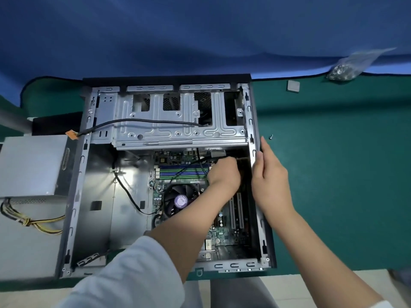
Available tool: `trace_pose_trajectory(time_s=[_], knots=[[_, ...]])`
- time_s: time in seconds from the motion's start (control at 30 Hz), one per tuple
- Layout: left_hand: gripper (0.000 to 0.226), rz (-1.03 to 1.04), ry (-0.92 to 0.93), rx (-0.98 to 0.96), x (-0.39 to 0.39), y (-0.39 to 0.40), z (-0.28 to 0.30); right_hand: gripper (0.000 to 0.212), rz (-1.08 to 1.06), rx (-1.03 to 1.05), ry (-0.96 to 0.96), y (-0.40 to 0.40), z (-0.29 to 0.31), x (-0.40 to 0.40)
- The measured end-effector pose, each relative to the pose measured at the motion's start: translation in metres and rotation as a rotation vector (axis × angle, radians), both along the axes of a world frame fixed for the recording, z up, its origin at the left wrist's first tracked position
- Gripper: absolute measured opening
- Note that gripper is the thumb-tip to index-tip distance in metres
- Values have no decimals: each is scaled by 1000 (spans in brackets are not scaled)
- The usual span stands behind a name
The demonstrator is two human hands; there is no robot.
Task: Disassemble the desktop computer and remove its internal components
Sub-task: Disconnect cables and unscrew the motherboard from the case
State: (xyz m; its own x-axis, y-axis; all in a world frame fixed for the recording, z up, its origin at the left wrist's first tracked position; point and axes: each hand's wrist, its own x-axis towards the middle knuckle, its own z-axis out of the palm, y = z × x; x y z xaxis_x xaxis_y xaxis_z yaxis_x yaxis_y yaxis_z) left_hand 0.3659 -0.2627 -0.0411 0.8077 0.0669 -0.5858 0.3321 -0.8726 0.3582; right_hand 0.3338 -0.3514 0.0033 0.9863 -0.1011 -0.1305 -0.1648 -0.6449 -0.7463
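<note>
Open case [73, 218] lying along near edge of surface [333, 174], left hand [224, 173] curled inside at cables beside RAM, hold unclear, right hand [270, 174] bracing right wall, fingers straight; likely unplugging cable, next calling for steady pull.

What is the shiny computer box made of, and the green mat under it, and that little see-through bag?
The computer case looks like bare sheet metal: silvery, stamped with ridges and holes, reflecting light. The green mat looks like soft matte fabric or felt, though it could be rubber; it shows no shine. The clear bag seems to be thin plastic film: crinkled, glossy, with small dark parts visible through it.
</note>
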Motion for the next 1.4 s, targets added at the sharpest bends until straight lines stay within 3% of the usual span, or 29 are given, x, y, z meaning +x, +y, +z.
trace_pose_trajectory(time_s=[0.23,0.53,0.8,1.13,1.2,1.3,1.4], knots=[[13,101,73,35,14,-6,-4,45,9,-11,9,-1,0,2],[16,156,-43,-5,-9,-7,-6,44,1,-15,5,-1,0,2],[16,254,8,-37,11,-6,-5,44,12,-10,2,-1,2,3],[16,134,-86,25,-4,1,2,44,16,-18,-8,-1,3,3],[19,82,-162,-33,-12,11,6,44,19,-28,-19,-1,4,2],[16,11,-285,-287,-35,36,15,43,2,-59,-17,1,5,1],[8,79,-400,-443,-59,72,33,44,70,-177,-96,3,9,0]])
